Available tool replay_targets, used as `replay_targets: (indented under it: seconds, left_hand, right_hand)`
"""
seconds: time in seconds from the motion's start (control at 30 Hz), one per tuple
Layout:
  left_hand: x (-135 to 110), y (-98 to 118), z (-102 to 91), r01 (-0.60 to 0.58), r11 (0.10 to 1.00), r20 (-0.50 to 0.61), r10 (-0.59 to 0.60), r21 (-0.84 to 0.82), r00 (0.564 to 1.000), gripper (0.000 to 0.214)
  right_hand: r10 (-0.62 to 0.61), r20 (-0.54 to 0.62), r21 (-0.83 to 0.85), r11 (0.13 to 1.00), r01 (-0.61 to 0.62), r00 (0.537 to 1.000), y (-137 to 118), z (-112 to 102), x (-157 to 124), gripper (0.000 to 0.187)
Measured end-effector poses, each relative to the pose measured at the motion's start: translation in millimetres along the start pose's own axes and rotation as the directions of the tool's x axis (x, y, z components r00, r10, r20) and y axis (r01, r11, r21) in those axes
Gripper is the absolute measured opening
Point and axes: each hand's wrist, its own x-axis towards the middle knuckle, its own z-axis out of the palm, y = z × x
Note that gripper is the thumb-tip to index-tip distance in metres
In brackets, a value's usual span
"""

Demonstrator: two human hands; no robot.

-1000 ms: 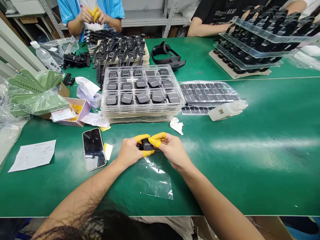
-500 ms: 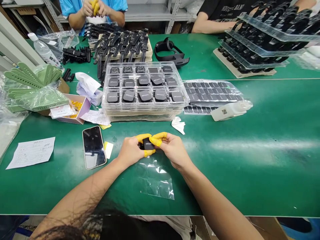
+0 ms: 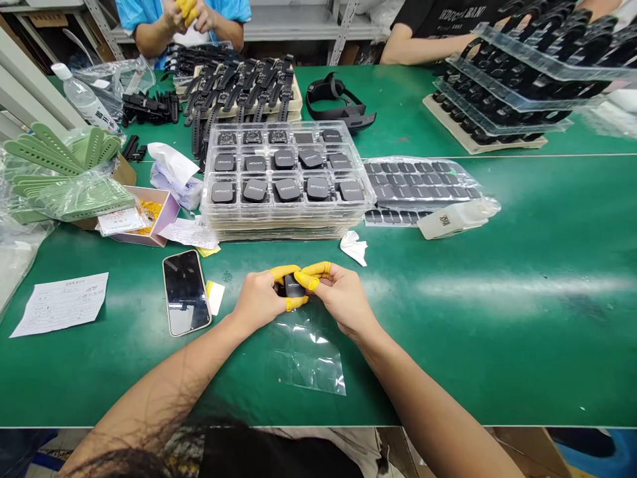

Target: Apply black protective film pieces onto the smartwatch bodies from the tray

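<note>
Both hands meet at the middle of the green bench, pinching a small black square watch case with a white logo. My left hand and my right hand wear yellow finger cots, and the fingers hide most of the case. Just below my hands lies a clear plastic film sheet with square markings. A black smartphone lies to the left of my left hand, apart from it.
A stack of clear trays holding black square cases stands ahead. Black watch straps lie behind it, and sage-green straps lie left beside a pink box. Papers lie on the left. Two co-workers sit across the bench.
The black case has turned slightly between my fingers and shows a narrower face. The camera view has shifted a little, moving the bench items slightly up in the picture.
</note>
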Motion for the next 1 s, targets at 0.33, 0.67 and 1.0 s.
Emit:
replay_targets:
  seconds: [0.33,0.67,1.0]
  left_hand:
    - [0.0,-1.4,0.1,-0.016,1.0,0.01,0.015,0.025,1.0,0.042]
    - [2.0,0.8,-4.6,-0.015,1.0,0.078,0.015,-0.007,0.997,0.061]
    - [1.7,-4.0,-4.1,-0.039,0.999,-0.056,0.038,-0.016,0.998,0.021]
  right_hand:
    - [0.007,-0.029,0.011,1.0,-0.007,1.0,-0.1,2.2,-1.6,0.056]
    - [-0.115,0.081,-0.144,0.982,0.126,0.99,9.5,-5.9,-0.9,0.066]
    - [-0.109,0.2,-0.044,0.992,0.12,0.974,21.2,-2.7,-7.4,0.052]
